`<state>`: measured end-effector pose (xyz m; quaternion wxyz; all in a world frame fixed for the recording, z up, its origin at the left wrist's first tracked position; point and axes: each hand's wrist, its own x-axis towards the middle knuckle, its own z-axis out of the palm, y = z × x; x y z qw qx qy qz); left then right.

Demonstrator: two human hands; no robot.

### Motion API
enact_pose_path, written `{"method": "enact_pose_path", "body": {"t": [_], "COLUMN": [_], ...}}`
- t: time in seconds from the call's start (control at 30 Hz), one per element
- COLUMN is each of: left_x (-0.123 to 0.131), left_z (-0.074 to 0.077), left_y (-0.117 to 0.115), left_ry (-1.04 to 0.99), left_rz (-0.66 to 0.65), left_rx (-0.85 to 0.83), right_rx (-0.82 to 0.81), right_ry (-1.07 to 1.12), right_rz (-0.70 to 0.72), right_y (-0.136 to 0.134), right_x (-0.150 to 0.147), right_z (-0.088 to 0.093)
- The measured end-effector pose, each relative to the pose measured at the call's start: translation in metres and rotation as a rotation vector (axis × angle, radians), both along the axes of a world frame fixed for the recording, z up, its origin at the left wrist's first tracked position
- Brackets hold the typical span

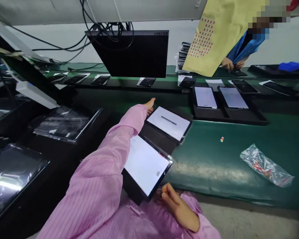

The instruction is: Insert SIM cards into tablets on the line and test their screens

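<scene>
Tablets [149, 162] in blk tray [155, 137], grn bench [201, 152]; monitor [139, 54], wht wall [59, 39] behind. L grip [150, 106] can't tell; R grip [176, 203] pressed tog.

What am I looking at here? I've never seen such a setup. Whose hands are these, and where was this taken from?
There is no robot here: these are a person's two bare hands, seen by one camera worn on the head, looking forward and down. The left hand reaches out beside the far tablet. The right hand is by the near tablet; whether its fingers hold something small is unclear. Both screens glow white. On the green table lie a clear plastic bag and a small label. A black tray farther off holds two more lit screens. Across the table, a co-worker's hands are visible.
</scene>
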<state>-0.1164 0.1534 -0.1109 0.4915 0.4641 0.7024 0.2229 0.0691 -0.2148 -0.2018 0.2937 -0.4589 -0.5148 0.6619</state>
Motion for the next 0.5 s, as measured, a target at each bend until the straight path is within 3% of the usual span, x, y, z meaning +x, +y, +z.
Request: {"method": "enact_pose_path", "body": {"t": [0.07, 0.17, 0.23, 0.3, 0.33, 0.4, 0.5], "left_x": [0.026, 0.051, 0.045, 0.021, 0.004, -0.03, -0.062], "left_z": [0.003, 0.017, 0.03, 0.038, 0.038, 0.027, -0.012], "left_y": [0.006, 0.0, -0.022, -0.064, -0.093, -0.164, -0.275], "left_ry": [0.008, -0.005, 0.002, 0.094, 0.194, 0.643, 0.732], "left_rz": [-0.129, -0.333, -0.425, -0.424, -0.366, -0.031, 0.33], "left_rx": [-0.039, -0.036, 0.006, 0.098, 0.172, 0.393, 0.181], "right_rx": [0.038, 0.271, 0.482, 0.559, 0.543, 0.479, 0.411], "right_ry": [-0.087, -0.31, -0.592, -0.757, -0.791, -0.837, -0.889], "right_rz": [0.033, -0.189, -0.403, -0.475, -0.479, -0.467, -0.456], "right_y": [0.019, 0.078, 0.128, 0.174, 0.193, 0.218, 0.225], "right_x": [0.032, 0.105, 0.146, 0.169, 0.175, 0.179, 0.181], "right_z": [0.012, 0.038, 0.051, 0.054, 0.051, 0.041, 0.026]}}
